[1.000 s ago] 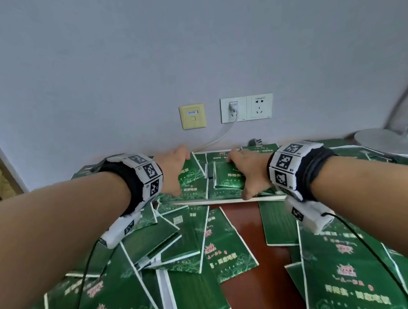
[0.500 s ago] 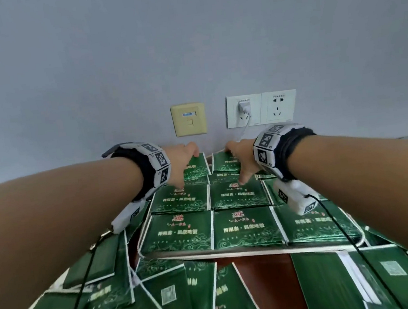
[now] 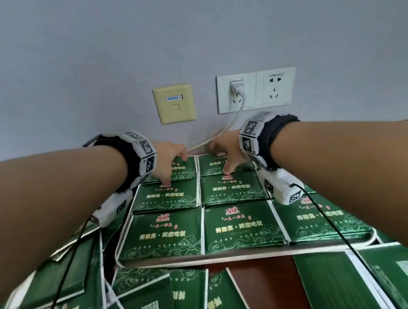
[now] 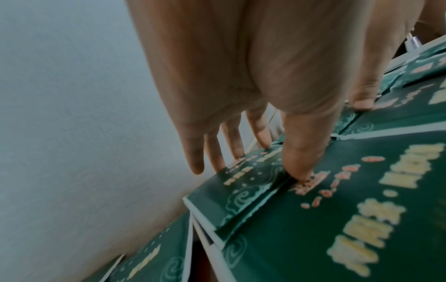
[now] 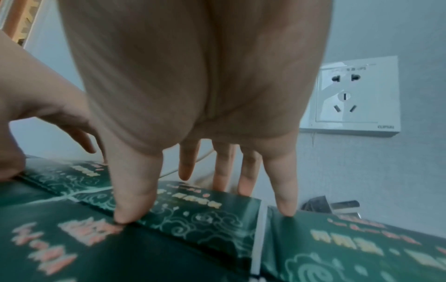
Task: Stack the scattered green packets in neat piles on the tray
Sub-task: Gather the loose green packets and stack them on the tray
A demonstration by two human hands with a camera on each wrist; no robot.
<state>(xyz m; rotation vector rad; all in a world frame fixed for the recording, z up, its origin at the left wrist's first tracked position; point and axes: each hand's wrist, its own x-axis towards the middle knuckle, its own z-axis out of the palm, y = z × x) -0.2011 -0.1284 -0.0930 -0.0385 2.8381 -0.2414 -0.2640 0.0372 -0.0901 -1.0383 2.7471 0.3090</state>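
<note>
Grey wall (image 3: 186,43) fills the upper half of the head view, carrying a yellow data socket (image 3: 174,103) and, just to its 3 o'clock, a white double power outlet (image 3: 257,90) with a white plug and cable (image 3: 230,124) running down behind the hands. Below it lies a dark reddish-brown worktop (image 3: 261,281), showing bare only at 6 o'clock.

On the worktop sits a white-rimmed tray (image 3: 121,238), packed with piles of green packets (image 3: 240,226) set edge to edge in rows, their printed faces up. More green packets lie scattered (image 3: 148,308) around the tray, overlapping at loose angles at 7 o'clock and 5 o'clock, some showing a QR code.

Both hands reach to the far row of the tray, at 12 o'clock, close to the wall. The left hand (image 3: 170,157) is spread, its fingers (image 4: 234,141) straight and slightly apart, tips resting on the far-left pile (image 3: 179,169), while the thumb presses down at the seam between that pile and the next one nearer. The right hand (image 3: 228,151) mirrors it on the neighbouring pile (image 3: 218,164) at 3 o'clock: fingers (image 5: 246,171) straight and splayed, tips at the far edge of the pile, thumb pressing at its near edge, little finger touching the pile beside it. Neither hand grips anything; both lie flat-fingered against the packets. Each wrist wears a black band with white marker blocks and a trailing black cable.
</note>
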